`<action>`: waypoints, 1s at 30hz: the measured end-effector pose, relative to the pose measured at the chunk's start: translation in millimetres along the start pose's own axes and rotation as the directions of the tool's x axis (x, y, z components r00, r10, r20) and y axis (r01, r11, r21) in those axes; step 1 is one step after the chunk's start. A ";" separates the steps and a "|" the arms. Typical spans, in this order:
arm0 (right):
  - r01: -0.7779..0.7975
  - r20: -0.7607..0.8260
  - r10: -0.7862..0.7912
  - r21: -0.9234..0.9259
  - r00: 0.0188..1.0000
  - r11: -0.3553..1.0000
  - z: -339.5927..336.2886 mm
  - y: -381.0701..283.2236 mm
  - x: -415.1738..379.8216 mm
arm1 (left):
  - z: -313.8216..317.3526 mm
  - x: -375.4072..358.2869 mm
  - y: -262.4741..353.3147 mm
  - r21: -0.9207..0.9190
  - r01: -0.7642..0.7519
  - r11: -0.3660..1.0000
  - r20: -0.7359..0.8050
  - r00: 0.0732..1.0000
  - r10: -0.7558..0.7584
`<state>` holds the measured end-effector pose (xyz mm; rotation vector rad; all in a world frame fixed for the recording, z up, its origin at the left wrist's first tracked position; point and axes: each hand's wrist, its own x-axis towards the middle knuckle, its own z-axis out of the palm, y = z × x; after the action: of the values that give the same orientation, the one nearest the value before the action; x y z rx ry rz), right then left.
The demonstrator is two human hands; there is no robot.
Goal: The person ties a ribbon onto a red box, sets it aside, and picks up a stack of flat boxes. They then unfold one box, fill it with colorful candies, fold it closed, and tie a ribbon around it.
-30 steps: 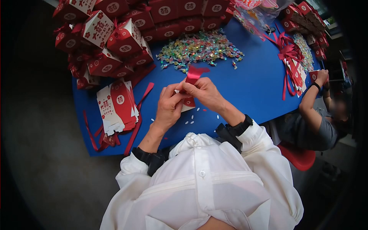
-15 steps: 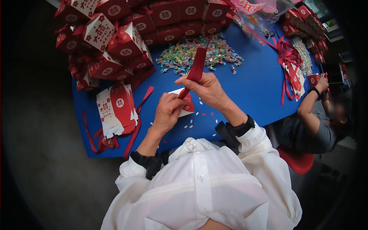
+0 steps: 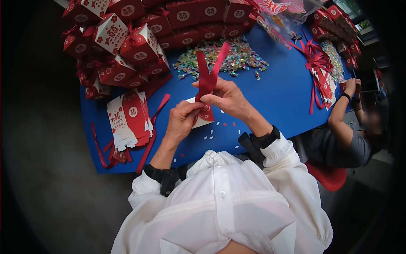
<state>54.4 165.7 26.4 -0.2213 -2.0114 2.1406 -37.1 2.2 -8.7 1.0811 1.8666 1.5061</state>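
A dark red ribbon (image 3: 205, 75) rises from between my two hands, its two tails spread in a V. My left hand (image 3: 182, 120) is closed, with thumb and finger pinching the ribbon low down at the top of a small red and white gift box (image 3: 205, 118). Thumb and fingers of my right hand (image 3: 226, 97) are closed on the ribbon just above that pinch. The box sits on the blue table, partly hidden behind my left fingers. Whether the ribbon is knotted cannot be seen.
Stacked red gift boxes (image 3: 139, 48) stand at the back left, beside a pile of wrapped candies (image 3: 220, 59). Flat box cards (image 3: 131, 118) and loose ribbons (image 3: 154, 131) lie at left. Across the table's right side, another person (image 3: 347, 131) works near more ribbons (image 3: 317, 59).
The ribbon's tails, together before, now stand apart in a V. My right hand has shifted slightly left and down, closer to my left hand.
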 end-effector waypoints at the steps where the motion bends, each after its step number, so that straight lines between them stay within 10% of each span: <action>1: -0.001 0.000 0.001 0.002 1.000 1.000 -2.2 3.0 0.6 | 0.1 0.3 1.4 -0.027 -0.009 1.000 -0.021 1.000 0.009; 3: -0.121 0.064 0.144 -0.276 0.988 0.954 -6.0 7.4 0.9 | -1.1 -1.6 -5.4 -0.002 0.002 1.000 -0.015 1.000 -0.002; 10: -0.066 0.070 0.067 -0.016 0.995 0.998 -2.3 27.8 -3.7 | 0.1 -1.5 -9.2 0.005 -0.065 0.998 -0.017 0.998 0.065; 13: 0.086 0.097 -0.059 -0.301 0.994 0.950 -9.1 38.3 -3.4 | 1.0 -1.2 -10.0 -0.006 -0.061 0.998 -0.019 0.998 0.061; 18: -0.131 0.017 0.129 0.158 0.991 0.979 -3.8 34.8 -4.2 | 0.0 -1.3 -8.9 -0.061 0.009 0.998 -0.024 1.000 -0.011; 30: -0.049 0.023 0.045 0.237 0.999 0.970 -8.5 38.5 -5.6 | -3.6 1.2 3.9 0.088 -0.057 0.994 0.008 0.998 0.056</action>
<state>60.4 170.4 -12.7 -0.2159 -1.7523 2.3947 -39.6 1.4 -3.9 1.1864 1.9300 1.4621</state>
